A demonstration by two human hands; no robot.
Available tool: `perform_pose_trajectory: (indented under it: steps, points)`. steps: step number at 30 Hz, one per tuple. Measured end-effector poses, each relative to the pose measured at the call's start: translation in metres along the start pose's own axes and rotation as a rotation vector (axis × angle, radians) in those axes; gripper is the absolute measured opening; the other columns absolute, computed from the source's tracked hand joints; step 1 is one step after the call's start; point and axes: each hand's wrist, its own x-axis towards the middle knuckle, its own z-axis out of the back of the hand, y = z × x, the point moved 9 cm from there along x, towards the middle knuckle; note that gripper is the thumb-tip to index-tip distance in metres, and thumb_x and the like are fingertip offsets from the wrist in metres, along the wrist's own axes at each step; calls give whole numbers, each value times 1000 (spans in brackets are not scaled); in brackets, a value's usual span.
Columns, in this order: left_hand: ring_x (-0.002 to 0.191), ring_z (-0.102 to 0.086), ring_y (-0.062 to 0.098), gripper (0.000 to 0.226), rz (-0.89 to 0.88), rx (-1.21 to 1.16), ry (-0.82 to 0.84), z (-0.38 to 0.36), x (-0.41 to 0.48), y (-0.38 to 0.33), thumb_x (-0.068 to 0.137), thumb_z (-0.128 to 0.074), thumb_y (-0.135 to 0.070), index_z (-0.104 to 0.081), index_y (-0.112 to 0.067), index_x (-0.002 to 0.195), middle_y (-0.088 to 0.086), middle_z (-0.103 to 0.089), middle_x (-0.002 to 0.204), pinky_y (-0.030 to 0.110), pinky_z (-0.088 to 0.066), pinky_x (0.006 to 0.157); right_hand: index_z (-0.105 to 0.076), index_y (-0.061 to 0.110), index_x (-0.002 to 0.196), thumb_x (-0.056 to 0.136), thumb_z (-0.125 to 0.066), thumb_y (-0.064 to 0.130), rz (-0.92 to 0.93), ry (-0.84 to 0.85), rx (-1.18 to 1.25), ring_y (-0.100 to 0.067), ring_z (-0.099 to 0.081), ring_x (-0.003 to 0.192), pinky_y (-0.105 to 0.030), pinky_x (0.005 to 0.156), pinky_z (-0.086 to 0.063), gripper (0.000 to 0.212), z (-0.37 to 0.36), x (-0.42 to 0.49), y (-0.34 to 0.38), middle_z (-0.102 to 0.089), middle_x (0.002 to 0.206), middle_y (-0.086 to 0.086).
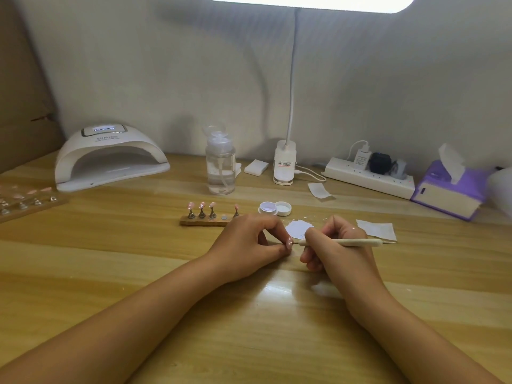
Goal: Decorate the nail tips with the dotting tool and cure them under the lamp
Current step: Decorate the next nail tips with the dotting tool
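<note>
The left hand point(249, 242) rests on the wooden table point(138, 261), with thumb and forefinger pinching a pink nail tip point(289, 242). The right hand point(336, 246) holds the dotting tool point(357, 241) pen-fashion, fingers curled round its shaft. The metal point lies at the nail tip, but contact cannot be told. Behind the hands, a wooden holder strip point(205, 222) carries four more pink tips upright. An open gel pot point(268, 209) stands near its right end. The curing lamp point(110, 159) sits at far left, well apart.
</note>
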Motion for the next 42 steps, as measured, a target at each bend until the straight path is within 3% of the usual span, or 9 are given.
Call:
perform_pose_trajectory:
  steps: [9, 16, 21, 33, 36, 40, 42]
  points:
    - [49, -52, -8, 26, -7, -4, -10, 0, 1, 1, 82, -77, -15, -65, -37, 77, -40, -55, 58, 5, -33, 51, -47, 12, 66, 79, -63, 8, 8, 28, -22, -12, -58, 48, -31, 56, -47, 21, -3, -1, 1, -69, 59, -13]
    - [48, -50, -8, 28, -5, -13, -15, 0, 1, 0, 83, -76, -16, -64, -39, 75, -40, -55, 56, 5, -33, 51, -45, 23, 51, 82, -58, 4, 22, -28, 138, -11, -48, 41, -18, 40, -39, 39, 5, -2, 7, -57, 46, -9]
    - [50, -51, -9, 27, 8, -18, -13, 0, 0, 1, 83, -77, -18, -64, -39, 75, -39, -55, 56, 4, -34, 52, -43, 13, 60, 85, -55, 4, 26, -44, 203, -9, -39, 37, -17, 37, -32, 30, 10, -3, 8, -46, 41, -3]
    - [52, -53, -7, 26, 26, -17, 2, -2, 0, 5, 83, -76, -21, -63, -41, 74, -39, -56, 59, 6, -34, 51, -43, 23, 47, 81, -59, 4, 17, -1, 81, -10, -46, 37, -17, 38, -36, 42, 1, -1, 5, -55, 45, -9]
    - [53, -53, -8, 23, 36, -19, 6, -2, 1, 6, 83, -76, -21, -64, -40, 76, -39, -57, 59, 6, -35, 53, -48, 20, 56, 86, -62, 9, 11, -16, 114, -10, -48, 38, -16, 39, -38, 35, 3, -1, 4, -58, 48, -9]
    - [52, -53, -6, 22, 38, -28, 13, -4, 2, 8, 84, -75, -20, -64, -39, 77, -34, -62, 66, 7, -35, 53, -51, 12, 77, 88, -70, 37, 18, 3, 130, -11, -52, 42, -18, 42, -43, 33, 0, -2, 6, -62, 52, -8]
    - [52, -53, -5, 18, 43, -38, 19, -5, 3, 9, 84, -75, -21, -66, -36, 80, -29, -66, 74, 8, -35, 53, -51, 10, 82, 88, -71, 32, 32, 26, 131, -10, -55, 45, -18, 44, -45, 30, -2, -2, 8, -65, 56, -6]
